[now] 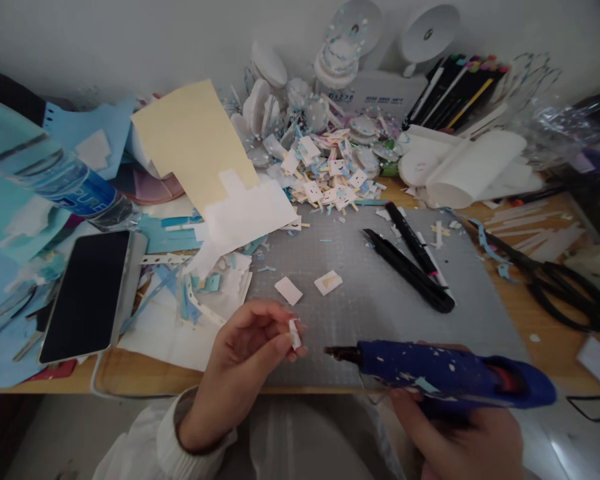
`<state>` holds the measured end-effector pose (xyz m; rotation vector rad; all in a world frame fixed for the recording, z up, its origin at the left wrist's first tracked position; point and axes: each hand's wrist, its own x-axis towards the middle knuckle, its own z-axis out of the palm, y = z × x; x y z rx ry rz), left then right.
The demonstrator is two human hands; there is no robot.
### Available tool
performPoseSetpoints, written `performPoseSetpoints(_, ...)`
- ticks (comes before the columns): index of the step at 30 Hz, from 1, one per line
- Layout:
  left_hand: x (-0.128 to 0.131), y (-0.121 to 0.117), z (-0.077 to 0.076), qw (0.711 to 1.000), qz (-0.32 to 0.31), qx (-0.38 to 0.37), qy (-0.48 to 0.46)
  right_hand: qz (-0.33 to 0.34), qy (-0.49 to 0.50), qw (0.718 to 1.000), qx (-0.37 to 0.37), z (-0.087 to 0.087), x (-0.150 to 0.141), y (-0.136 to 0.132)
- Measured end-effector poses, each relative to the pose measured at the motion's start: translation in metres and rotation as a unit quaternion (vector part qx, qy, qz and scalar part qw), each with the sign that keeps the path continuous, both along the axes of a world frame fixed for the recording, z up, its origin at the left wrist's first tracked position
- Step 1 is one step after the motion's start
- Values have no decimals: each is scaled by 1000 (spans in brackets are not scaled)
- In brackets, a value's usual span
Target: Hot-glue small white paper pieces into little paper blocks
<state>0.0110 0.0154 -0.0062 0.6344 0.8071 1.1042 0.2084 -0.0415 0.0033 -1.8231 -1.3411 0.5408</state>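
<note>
My left hand point(240, 363) pinches a small white paper piece point(295, 333) between thumb and fingertips, just above the near edge of the grey cutting mat point(360, 267). My right hand point(460, 433) grips a blue hot glue gun point(450, 375), held level with its dark nozzle point(337, 352) pointing left, a short gap from the paper piece. Two more small white paper pieces point(289, 291) point(328, 282) lie on the mat beyond my left hand.
Two black pens point(410, 263) lie on the mat, black scissors point(555, 280) to the right. A phone point(87, 293) and a water bottle point(55, 177) are at the left. Paper scraps, small cut shapes point(330, 180), white discs and markers point(455, 90) crowd the back.
</note>
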Motion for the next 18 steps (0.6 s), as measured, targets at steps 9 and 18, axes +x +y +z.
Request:
performPoseSetpoints(9, 1, 3, -4, 1000, 11, 1, 24, 21, 27, 999, 14, -1, -1, 1)
performPoseSetpoints(18, -1, 1, -7, 1000, -22, 10, 17, 96, -1, 994, 58, -3, 8, 5)
